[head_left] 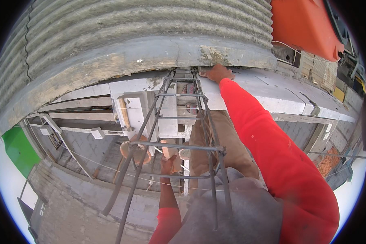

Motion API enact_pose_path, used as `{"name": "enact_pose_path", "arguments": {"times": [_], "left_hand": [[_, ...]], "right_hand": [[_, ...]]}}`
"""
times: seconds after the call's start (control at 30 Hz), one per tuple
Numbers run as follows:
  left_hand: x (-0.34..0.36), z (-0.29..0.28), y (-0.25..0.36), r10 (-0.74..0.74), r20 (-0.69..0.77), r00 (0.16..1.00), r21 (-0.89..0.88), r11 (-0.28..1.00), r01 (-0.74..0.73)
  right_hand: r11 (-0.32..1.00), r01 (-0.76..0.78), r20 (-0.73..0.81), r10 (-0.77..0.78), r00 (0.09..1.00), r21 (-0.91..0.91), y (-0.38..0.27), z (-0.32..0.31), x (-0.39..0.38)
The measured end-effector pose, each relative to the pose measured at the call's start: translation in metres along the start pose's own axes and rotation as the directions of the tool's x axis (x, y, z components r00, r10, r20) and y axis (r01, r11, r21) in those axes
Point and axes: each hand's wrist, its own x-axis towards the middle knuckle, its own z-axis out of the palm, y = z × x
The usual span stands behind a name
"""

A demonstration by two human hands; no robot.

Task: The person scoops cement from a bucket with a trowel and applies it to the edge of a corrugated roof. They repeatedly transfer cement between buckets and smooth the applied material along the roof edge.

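Observation:
An upright cage of steel bars [160,117] with square ties runs through the middle of the view, with my body close beside it. Low behind its bars, my left hand [166,162] is closed on a reddish, brick-like piece [169,147], partly hidden by the steel. A brown bucket [127,152] and a pale container [184,153] are near that hand. My right hand [218,73], at the end of a red sleeve, is at the white block ledge [252,91] under the grey concrete edge [142,51], its fingers bent at the gap; what they grip is unclear.
Corrugated grey sheeting [130,18] rises above the concrete edge. An orange tank [303,22] is at upper right. A wooden handle [124,114] lies on a white board at left. Timber rails, thin strings and a lower grey floor [81,154] lie below, with a green panel [16,148] beyond.

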Motion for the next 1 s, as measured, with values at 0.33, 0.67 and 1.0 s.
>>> {"name": "enact_pose_path", "arguments": {"times": [0.33,0.67,1.0], "left_hand": [[0.008,-0.002,-0.003,-0.004,0.035,0.999,-0.042,0.999,0.005],[-0.002,0.007,0.008,-0.004,0.028,1.0,-0.046,0.999,0.005],[-0.001,0.011,0.007,-0.021,0.017,1.0,-0.058,0.998,0.022]], "right_hand": [[0.997,0.015,-0.035,-0.018,0.999,-0.077,-0.002,0.005,0.001],[0.997,-0.007,0.041,0.01,0.999,-0.081,-0.005,-0.001,-0.004],[0.999,0.044,-0.027,-0.043,0.999,0.03,-0.005,0.009,0.005]]}}
